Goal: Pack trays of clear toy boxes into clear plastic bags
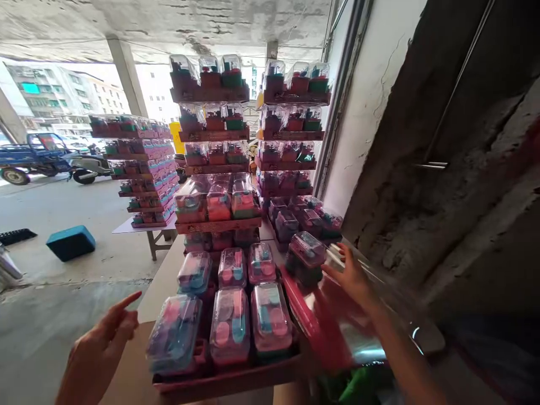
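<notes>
My left hand (pixel 99 349) is at the lower left beside a tray (pixel 228 379), its index finger stretched out and nothing in it. Several clear-lidded plastic boxes (pixel 230 326) stand in that tray, with pink and blue pieces inside. On the right, my right hand (pixel 350 275) has its fingers apart, just right of a dark box with a clear lid (pixel 307 250); whether a fingertip touches the box I cannot tell. Below this hand lies a blurred red sheet or tray (pixel 324 320) with shiny clear plastic (pixel 367 354) on it.
Tall stacks of trays with similar boxes (pixel 215 121) rise ahead, another stack (pixel 143 169) on a side table at left. A rough wall (pixel 405 236) bounds the right side. On the floor at left sit a teal crate (pixel 71 243), a scooter (pixel 88 166) and a blue cargo tricycle (pixel 37 154).
</notes>
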`<state>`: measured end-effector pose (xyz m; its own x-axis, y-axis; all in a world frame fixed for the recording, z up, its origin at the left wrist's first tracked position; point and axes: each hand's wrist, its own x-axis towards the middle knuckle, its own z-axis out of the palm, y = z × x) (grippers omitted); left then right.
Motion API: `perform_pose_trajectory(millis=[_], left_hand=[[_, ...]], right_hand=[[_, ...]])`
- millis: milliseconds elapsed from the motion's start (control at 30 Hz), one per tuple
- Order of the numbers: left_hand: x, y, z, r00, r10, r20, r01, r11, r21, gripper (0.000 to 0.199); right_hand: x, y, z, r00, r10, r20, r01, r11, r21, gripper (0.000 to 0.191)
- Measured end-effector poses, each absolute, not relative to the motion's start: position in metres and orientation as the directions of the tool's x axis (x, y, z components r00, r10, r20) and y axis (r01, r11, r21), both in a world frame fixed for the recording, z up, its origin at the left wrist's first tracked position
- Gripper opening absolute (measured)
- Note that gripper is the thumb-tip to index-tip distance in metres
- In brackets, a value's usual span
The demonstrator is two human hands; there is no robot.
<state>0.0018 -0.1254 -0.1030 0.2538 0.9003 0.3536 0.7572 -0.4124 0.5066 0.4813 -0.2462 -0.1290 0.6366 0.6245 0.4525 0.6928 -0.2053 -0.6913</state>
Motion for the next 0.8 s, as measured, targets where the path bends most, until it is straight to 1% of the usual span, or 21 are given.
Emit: perform_pose_trajectory(millis=[33, 67, 167, 233, 300, 400, 467, 500, 567, 633, 667, 700, 733, 767, 800], left_hand=[[0.013, -0.133, -0.092, 0.229, 0.891, 0.391, 0.767, -0.413, 0.492, 0.036], [0.026, -0.141, -0.081, 0.26, 0.867, 0.425, 0.744, -0.46, 0.484, 0.035], [0.079, -0.162, -0.058, 0.475, 0.735, 0.485, 0.595, -0.674, 0.439, 0.034], [0.117, -0.169, -0.049, 0.626, 0.637, 0.45, 0.49, -0.77, 0.409, 0.035], [0.155, -0.17, -0.046, 0.744, 0.519, 0.421, 0.38, -0.847, 0.372, 0.04], [0.212, -0.162, -0.043, 0.833, 0.386, 0.397, 0.253, -0.903, 0.346, 0.059], [0.25, -0.153, -0.043, 0.87, 0.366, 0.33, 0.243, -0.902, 0.357, 0.072], [0.268, -0.149, -0.043, 0.885, 0.376, 0.277, 0.269, -0.895, 0.355, 0.079], [0.3, -0.141, -0.047, 0.9, 0.417, 0.129, 0.356, -0.872, 0.336, 0.09], [0.323, -0.136, -0.053, 0.901, 0.434, -0.008, 0.415, -0.855, 0.312, 0.095], [0.331, -0.135, -0.057, 0.898, 0.437, -0.048, 0.43, -0.852, 0.298, 0.095], [0.337, -0.134, -0.06, 0.895, 0.442, -0.063, 0.44, -0.851, 0.286, 0.094], [0.34, -0.133, -0.062, 0.891, 0.45, -0.061, 0.449, -0.851, 0.273, 0.093], [0.342, -0.133, -0.064, 0.886, 0.462, -0.05, 0.458, -0.85, 0.262, 0.091], [0.343, -0.133, -0.066, 0.88, 0.472, -0.039, 0.466, -0.848, 0.253, 0.089]], right_hand=[[0.482, -0.24, -0.134, 0.613, 0.635, 0.47, 0.71, -0.182, -0.68, 0.086], [0.48, -0.234, -0.139, 0.599, 0.641, 0.479, 0.72, -0.17, -0.673, 0.087], [0.472, -0.217, -0.147, 0.588, 0.648, 0.483, 0.728, -0.166, -0.665, 0.092], [0.464, -0.207, -0.149, 0.597, 0.647, 0.474, 0.714, -0.158, -0.682, 0.09], [0.455, -0.202, -0.148, 0.615, 0.624, 0.481, 0.707, -0.166, -0.688, 0.083], [0.439, -0.203, -0.146, 0.594, 0.576, 0.562, 0.768, -0.198, -0.609, 0.074], [0.43, -0.21, -0.148, 0.542, 0.585, 0.604, 0.809, -0.167, -0.563, 0.073], [0.427, -0.215, -0.149, 0.513, 0.61, 0.603, 0.815, -0.126, -0.566, 0.073], [0.429, -0.229, -0.151, 0.453, 0.694, 0.56, 0.784, -0.012, -0.62, 0.073], [0.442, -0.248, -0.152, 0.443, 0.743, 0.501, 0.705, 0.057, -0.707, 0.068], [0.453, -0.259, -0.152, 0.505, 0.719, 0.478, 0.658, 0.038, -0.752, 0.063], [0.467, -0.27, -0.151, 0.61, 0.647, 0.457, 0.609, -0.014, -0.793, 0.058], [0.482, -0.282, -0.151, 0.728, 0.53, 0.435, 0.553, -0.079, -0.829, 0.055], [0.498, -0.293, -0.15, 0.833, 0.376, 0.407, 0.487, -0.146, -0.861, 0.056], [0.514, -0.303, -0.149, 0.893, 0.243, 0.379, 0.428, -0.193, -0.883, 0.059]])
